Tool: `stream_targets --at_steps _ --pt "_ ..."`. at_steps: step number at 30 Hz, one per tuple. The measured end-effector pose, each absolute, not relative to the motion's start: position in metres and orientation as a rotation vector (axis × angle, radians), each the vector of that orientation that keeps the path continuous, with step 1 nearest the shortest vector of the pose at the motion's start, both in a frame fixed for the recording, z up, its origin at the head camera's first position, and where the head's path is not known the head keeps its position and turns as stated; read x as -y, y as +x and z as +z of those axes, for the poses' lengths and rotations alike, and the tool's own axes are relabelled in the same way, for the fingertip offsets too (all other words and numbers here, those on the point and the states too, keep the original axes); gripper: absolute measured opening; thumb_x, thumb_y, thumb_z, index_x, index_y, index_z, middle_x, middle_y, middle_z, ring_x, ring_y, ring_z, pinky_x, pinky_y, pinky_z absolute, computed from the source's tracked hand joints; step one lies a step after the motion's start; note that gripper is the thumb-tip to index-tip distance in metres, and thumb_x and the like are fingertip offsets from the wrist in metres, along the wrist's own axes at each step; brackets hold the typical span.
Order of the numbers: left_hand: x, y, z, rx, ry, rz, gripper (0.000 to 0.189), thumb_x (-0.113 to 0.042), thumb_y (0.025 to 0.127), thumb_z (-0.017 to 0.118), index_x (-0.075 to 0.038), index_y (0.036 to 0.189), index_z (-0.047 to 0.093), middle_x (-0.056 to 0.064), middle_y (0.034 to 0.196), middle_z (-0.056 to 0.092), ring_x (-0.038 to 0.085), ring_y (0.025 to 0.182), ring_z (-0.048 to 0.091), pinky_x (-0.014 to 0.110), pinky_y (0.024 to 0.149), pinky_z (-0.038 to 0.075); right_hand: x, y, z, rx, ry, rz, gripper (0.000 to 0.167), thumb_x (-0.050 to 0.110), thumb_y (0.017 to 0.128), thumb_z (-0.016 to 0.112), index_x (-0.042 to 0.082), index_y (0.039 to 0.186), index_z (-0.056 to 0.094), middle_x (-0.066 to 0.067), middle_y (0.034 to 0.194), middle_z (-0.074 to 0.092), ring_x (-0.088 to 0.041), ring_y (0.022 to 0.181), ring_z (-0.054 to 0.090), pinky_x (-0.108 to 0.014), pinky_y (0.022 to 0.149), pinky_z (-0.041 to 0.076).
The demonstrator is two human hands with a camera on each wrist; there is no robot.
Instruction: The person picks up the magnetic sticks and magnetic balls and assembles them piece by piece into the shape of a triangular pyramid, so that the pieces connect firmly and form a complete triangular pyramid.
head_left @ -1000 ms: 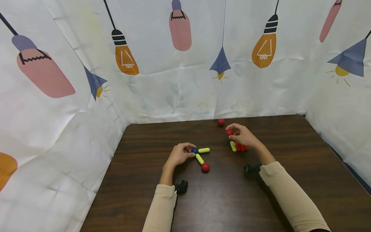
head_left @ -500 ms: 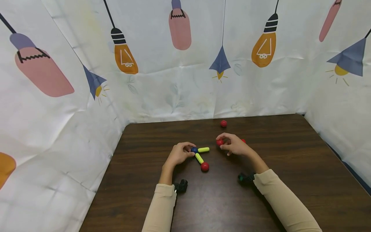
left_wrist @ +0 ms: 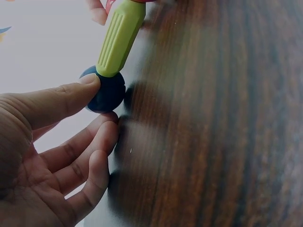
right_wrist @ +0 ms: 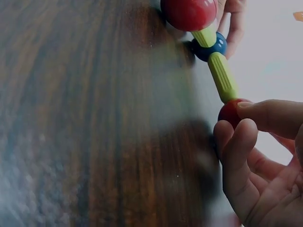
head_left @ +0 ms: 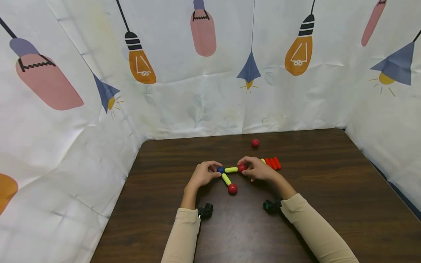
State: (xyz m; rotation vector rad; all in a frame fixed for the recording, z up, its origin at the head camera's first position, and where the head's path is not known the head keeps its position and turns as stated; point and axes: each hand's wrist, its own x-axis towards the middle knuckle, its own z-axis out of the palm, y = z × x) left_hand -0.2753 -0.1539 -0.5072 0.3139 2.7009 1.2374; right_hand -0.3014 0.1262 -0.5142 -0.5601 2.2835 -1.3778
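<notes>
1. The blue ball [head_left: 220, 170] was on the table [head_left: 230, 233], and your left hand [head_left: 203, 174] pinched it with thumb and fingers. It looked hard, smooth and light, so its round sides seemed best to hold.
2. The right-hand yellow stick [head_left: 231, 170] and the near yellow stick [head_left: 226, 179] met it. They looked stiff, with ridges that might stop slips.
3. Your right hand [head_left: 260, 170] pinched a small red ball [head_left: 242, 168] at one stick's end. It looked slick and likely to roll.
4. A big red ball [head_left: 232, 189] sat on the other stick.
5. Red sticks [head_left: 273, 163] lay past your right hand.

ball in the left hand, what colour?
Dark blue ball; the left wrist view shows it best.
</notes>
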Motion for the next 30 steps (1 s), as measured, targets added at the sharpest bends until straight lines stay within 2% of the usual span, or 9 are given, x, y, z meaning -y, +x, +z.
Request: stream_targets --at_steps 7,14,19,21,23,27,30 --pt "0.153 -0.275 -0.508 -2.708 0.309 1.229 0.025 -0.017 0.091 0.078 -0.022 0.116 0.076 0.003 0.093 0.068 0.015 0.078 0.062 0.029 0.07 0.05 -0.124 -0.301 -0.516 -2.287 -0.531 -1.384 0.033 0.004 0.097 0.068 0.014 0.128 0.062 -0.019 0.134 0.056 -0.022 0.068 0.061 -0.034 0.059 0.058" --pt "0.153 -0.275 -0.507 -2.697 0.305 1.242 0.025 -0.017 0.092 0.078 -0.022 0.116 0.076 0.004 0.094 0.068 0.015 0.077 0.061 0.03 0.069 0.049 -0.134 -0.3 -0.511 -2.321 -0.545 -1.412 0.036 0.008 0.099 0.067 0.007 0.133 0.059 -0.02 0.133 0.057 -0.023 0.082 0.067 -0.034 0.061 0.056" --pt "0.153 -0.275 -0.507 -2.697 0.305 1.242 0.025 -0.017 0.092 0.078 -0.021 0.117 0.076 0.004 0.094 0.068 0.016 0.078 0.062 0.029 0.069 0.049 -0.149 -0.3 -0.504 -2.389 -0.54 -1.468 0.04 0.01 0.1 0.065 0.0 0.137 0.055 -0.025 0.137 0.056 -0.033 0.088 0.069 -0.035 0.059 0.053" --pt "0.153 -0.276 -0.508 -2.699 0.307 1.239 0.025 -0.017 0.092 0.078 -0.021 0.116 0.076 0.004 0.094 0.068 0.017 0.078 0.062 0.029 0.069 0.049 -0.156 -0.301 -0.502 -2.418 -0.528 -1.489 0.041 0.01 0.102 0.063 -0.001 0.139 0.053 -0.028 0.139 0.054 -0.038 0.085 0.067 -0.036 0.057 0.052" --pt "0.153 -0.276 -0.507 -2.702 0.312 1.24 0.025 -0.017 0.092 0.078 -0.021 0.116 0.076 0.004 0.094 0.068 0.017 0.078 0.062 0.029 0.069 0.05 -0.165 -0.302 -0.5 -2.448 -0.505 -1.502 0.041 0.011 0.102 0.062 -0.002 0.14 0.052 -0.029 0.14 0.053 -0.037 0.081 0.065 -0.037 0.057 0.051" --pt "0.152 -0.275 -0.507 -2.703 0.308 1.238 0.025 -0.017 0.092 0.078 -0.021 0.116 0.076 0.004 0.094 0.068 0.017 0.078 0.062 0.029 0.07 0.05 -0.181 -0.302 -0.494 -2.534 -0.431 -1.468 0.039 0.013 0.102 0.063 0.001 0.138 0.056 -0.027 0.132 0.058 -0.024 0.063 0.056 -0.033 0.054 0.047" --pt "0.152 -0.275 -0.507 -2.698 0.306 1.238 0.025 -0.017 0.092 0.078 -0.021 0.117 0.075 0.004 0.094 0.068 0.017 0.078 0.062 0.029 0.069 0.05 -0.193 -0.301 -0.492 -2.589 -0.363 -1.414 0.036 0.014 0.101 0.064 0.005 0.136 0.059 -0.022 0.125 0.062 -0.017 0.059 0.05 -0.031 0.054 0.045"
